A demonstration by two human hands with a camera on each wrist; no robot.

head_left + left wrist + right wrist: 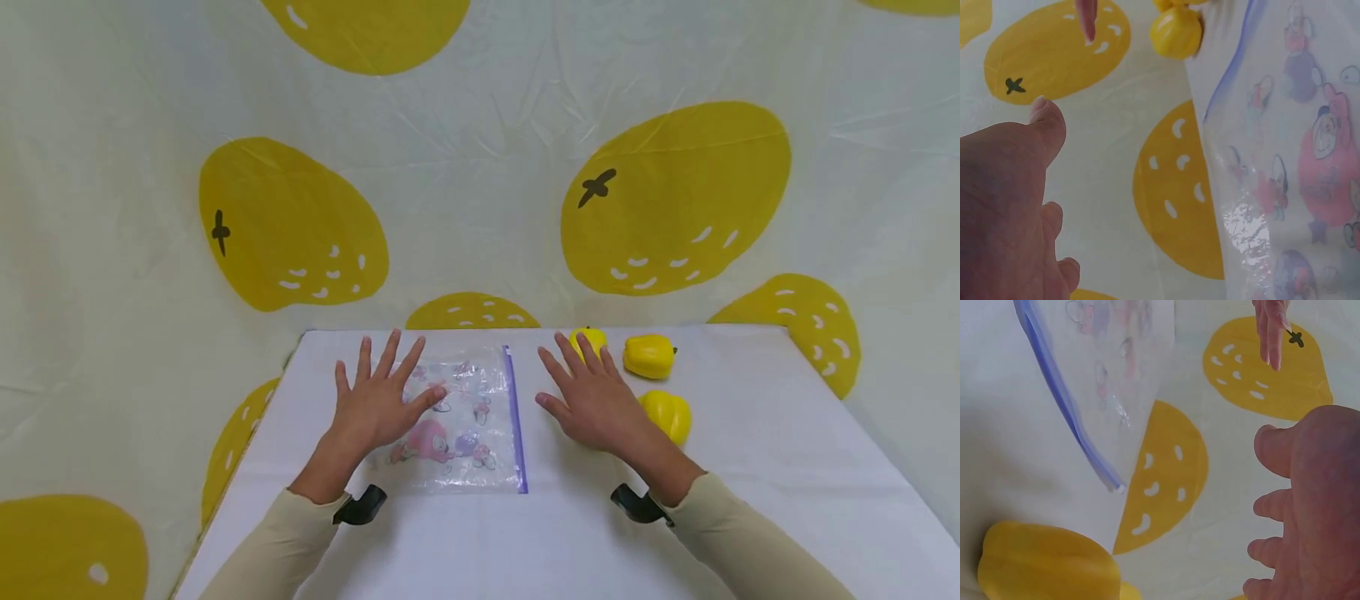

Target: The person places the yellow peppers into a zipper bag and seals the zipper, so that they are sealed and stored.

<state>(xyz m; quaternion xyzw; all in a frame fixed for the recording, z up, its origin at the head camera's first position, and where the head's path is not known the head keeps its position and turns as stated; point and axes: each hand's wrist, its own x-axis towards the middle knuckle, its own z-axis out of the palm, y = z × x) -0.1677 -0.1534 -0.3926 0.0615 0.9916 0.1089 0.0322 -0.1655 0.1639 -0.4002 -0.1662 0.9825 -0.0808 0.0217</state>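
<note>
My left hand (378,410) hovers with spread fingers over the left part of a clear zip bag (491,383). The bag lies flat, printed with pink and purple cartoon figures, its purple zip edge facing right. Fingers apart, my right hand (600,408) is held up right of the bag and holds nothing. Around it are three yellow bell peppers: one (592,337) partly behind its fingers, one (649,357) farther right, and one (667,417) beside the wrist, partly covered by it. The right wrist view shows a large yellow pepper (1047,562) at its lower left.
A white cloth covers the table (750,433). Behind it hangs a pale curtain (480,192) with big yellow fruit prints, reaching down past the table's left edge. Each wrist wears a black camera mount (362,505) at the sleeve cuff.
</note>
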